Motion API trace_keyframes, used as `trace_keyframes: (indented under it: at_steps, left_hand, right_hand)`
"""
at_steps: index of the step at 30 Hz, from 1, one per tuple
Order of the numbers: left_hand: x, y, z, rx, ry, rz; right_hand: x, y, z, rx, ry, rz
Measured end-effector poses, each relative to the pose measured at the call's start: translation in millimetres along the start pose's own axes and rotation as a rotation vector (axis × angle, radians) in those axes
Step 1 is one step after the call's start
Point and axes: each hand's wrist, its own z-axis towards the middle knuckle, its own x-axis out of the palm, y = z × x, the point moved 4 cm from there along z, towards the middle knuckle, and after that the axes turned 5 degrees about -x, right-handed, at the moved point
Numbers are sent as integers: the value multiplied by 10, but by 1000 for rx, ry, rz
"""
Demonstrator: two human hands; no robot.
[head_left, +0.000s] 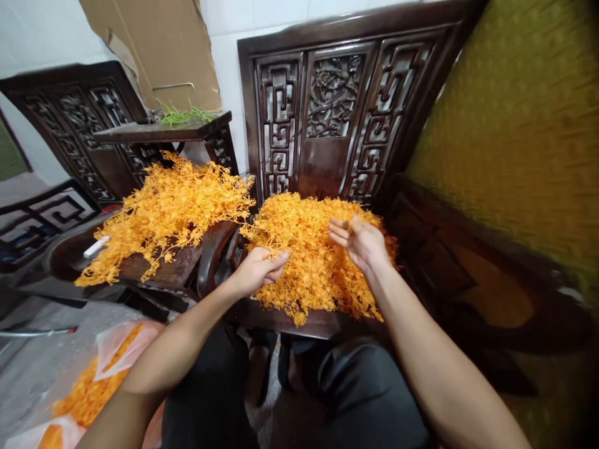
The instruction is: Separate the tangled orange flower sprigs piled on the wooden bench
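Far to the left of both hands, a plastic bag (100, 368) on the floor holds more of the orange material. Above it and still left of the hands, a loose heap of orange sprigs (168, 209) spreads over a dark wooden chair seat (154, 268), its branched tips overhanging the edge. The left hand (259, 269) pinches a few strands at the near-left margin of the main pile of orange sprigs (313, 262), thumb against curled fingers. The right hand (358, 240) hovers just beside it over the pile's top, fingers half-curled and holding nothing visible. The sprigs look light, thin and springy, probably plastic, and likely to snag one another; a stem near its base seems the soundest place to grip, rather than the fine tips.
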Motion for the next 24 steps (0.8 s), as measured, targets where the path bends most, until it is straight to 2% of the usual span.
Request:
trace_keyframes:
  at_steps: [3,6,8,10,13,16,19,21,22,24]
  left_hand:
    - [-101,34,32,-17,-30,424]
    - [-122,38,64,64,-63,852]
    - [-108,46,56,81,-76,1093]
    - [-87,51,21,58,-73,1293]
    - [-39,33,-50,30,-30,1479]
    - [-2,19,-96,8,4,1548]
    - [10,29,-110,4,22,1542]
    - [3,32,-118,24,15,1493]
    - [-7,25,-126,40,-1,1450]
    - [-41,1,-151,62,-36,1317]
  right_hand:
    - [63,66,-179,2,182,-18]
    - [222,146,-417,-92,338,-17]
    - [320,191,-558,-178,395,-139]
    - [406,225,-671,-301,465,-390]
    - [515,202,-783,-424,698,-776]
    - [550,97,-833,-375,950,-989]
    - [562,-4,-882,-306,1089,-1044]
    - [573,-26,-897,-315,1081,-1004]
    - [569,-11,-874,-331,1019,-964]
    - [501,97,-736,-380,737,-798]
